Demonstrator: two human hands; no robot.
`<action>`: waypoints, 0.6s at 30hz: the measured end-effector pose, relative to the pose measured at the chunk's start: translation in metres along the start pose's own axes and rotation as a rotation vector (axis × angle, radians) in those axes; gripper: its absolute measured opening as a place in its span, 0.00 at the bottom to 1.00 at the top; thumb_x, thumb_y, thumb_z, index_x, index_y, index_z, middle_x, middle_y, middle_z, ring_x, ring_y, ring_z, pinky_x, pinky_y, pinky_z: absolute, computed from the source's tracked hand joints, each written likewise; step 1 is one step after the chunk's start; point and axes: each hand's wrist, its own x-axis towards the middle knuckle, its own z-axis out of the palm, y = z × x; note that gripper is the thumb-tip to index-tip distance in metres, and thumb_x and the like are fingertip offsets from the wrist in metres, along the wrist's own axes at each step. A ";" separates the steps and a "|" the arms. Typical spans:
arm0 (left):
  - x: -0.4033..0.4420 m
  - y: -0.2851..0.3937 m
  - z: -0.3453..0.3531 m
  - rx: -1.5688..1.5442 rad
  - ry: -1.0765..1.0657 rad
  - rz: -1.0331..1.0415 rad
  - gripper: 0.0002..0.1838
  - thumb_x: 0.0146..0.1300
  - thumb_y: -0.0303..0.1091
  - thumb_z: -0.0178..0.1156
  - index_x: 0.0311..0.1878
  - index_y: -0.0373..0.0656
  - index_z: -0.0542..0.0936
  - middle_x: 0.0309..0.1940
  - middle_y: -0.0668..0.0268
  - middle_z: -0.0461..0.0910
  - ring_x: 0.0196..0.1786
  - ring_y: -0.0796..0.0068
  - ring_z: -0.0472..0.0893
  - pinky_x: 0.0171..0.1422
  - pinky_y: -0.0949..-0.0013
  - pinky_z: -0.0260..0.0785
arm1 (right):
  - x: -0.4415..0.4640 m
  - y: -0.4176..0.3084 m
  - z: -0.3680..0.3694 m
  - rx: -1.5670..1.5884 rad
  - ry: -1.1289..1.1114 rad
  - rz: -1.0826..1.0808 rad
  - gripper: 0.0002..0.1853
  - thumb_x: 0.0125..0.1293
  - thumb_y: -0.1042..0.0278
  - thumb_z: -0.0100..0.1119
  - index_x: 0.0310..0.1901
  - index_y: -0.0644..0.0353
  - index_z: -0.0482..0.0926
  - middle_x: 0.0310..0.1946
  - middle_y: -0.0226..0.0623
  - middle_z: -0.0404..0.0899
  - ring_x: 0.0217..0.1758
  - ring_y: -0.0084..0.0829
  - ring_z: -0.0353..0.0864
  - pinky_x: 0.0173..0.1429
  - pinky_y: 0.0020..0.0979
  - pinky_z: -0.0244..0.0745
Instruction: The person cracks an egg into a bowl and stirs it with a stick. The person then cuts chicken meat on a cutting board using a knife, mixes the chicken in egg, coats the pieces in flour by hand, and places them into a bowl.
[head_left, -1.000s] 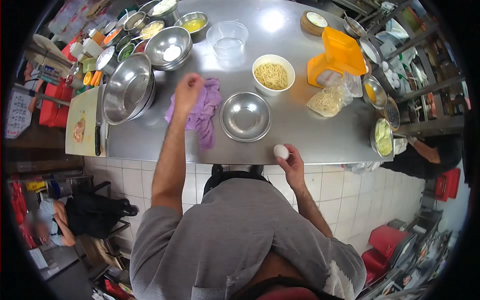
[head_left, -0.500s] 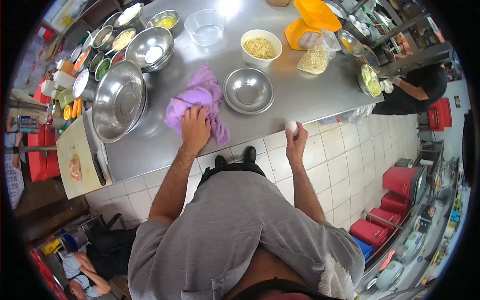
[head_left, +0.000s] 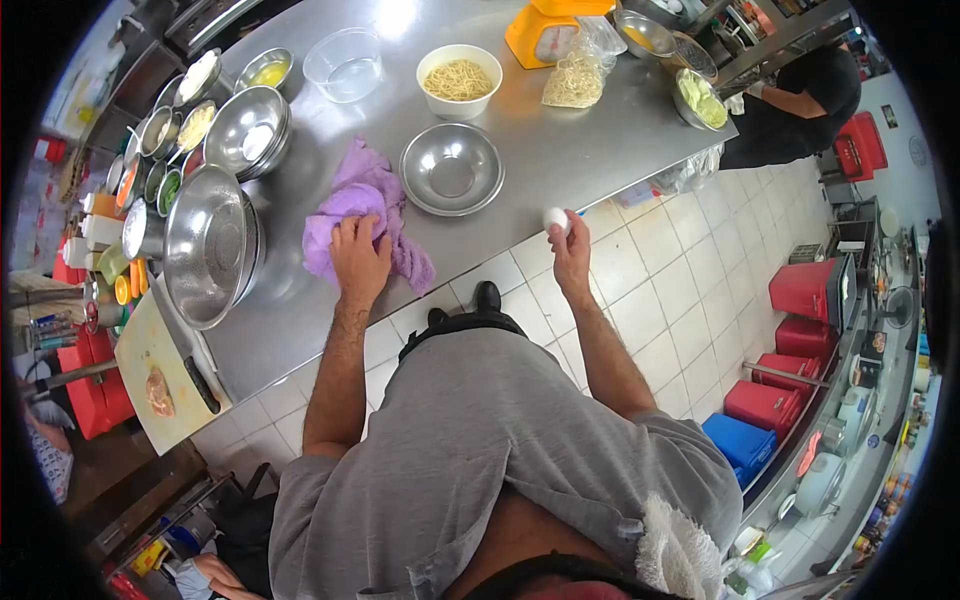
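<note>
My left hand (head_left: pixel 362 255) rests on a crumpled purple towel (head_left: pixel 340 215), its fingers curled into the cloth. Between the thumb and fingers of my right hand (head_left: pixel 572 250) is a white egg (head_left: pixel 556 219), held just above the front edge of the steel table (head_left: pixel 560 150). A shallow metal bowl (head_left: pixel 452 168) sits right of the towel and left of the egg; it looks bare inside. Behind that bowl stands a white tub of noodles (head_left: pixel 459 83).
Stacked metal bowls and a perforated strainer (head_left: pixel 208 245) stand at left, near a cutting board (head_left: pixel 150 360) with a knife (head_left: pixel 202 385) and raw meat. An orange scale (head_left: pixel 545 35), bagged noodles (head_left: pixel 575 80) and a bowl of cabbage (head_left: pixel 700 98) are at right. Another person (head_left: pixel 800 105) stands beyond.
The view has turned, so the table's contents appear shifted left. My right hand has moved the egg slightly, still by the table edge. My left hand stays on the towel.
</note>
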 end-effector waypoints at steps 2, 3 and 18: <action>0.000 0.002 0.002 0.034 -0.005 -0.036 0.18 0.50 0.36 0.62 0.46 0.47 0.74 0.44 0.62 0.69 0.50 0.59 0.67 0.51 0.56 0.60 | 0.001 0.000 -0.003 -0.046 -0.007 0.037 0.24 0.65 0.58 0.53 0.57 0.66 0.64 0.36 0.32 0.73 0.34 0.19 0.70 0.36 0.21 0.68; 0.002 0.003 0.002 0.036 -0.001 -0.037 0.18 0.50 0.36 0.62 0.46 0.47 0.74 0.44 0.62 0.69 0.50 0.59 0.67 0.51 0.56 0.60 | 0.003 -0.009 -0.004 0.018 -0.011 0.043 0.25 0.65 0.58 0.54 0.57 0.66 0.64 0.36 0.32 0.73 0.34 0.19 0.70 0.36 0.21 0.68; 0.083 0.086 -0.034 -0.605 -0.183 0.251 0.27 0.48 0.22 0.56 0.55 0.46 0.72 0.52 0.60 0.71 0.60 0.61 0.66 0.63 0.61 0.59 | 0.068 -0.106 0.023 0.543 -0.508 0.327 0.17 0.68 0.57 0.47 0.52 0.59 0.67 0.33 0.33 0.74 0.26 0.21 0.70 0.28 0.22 0.63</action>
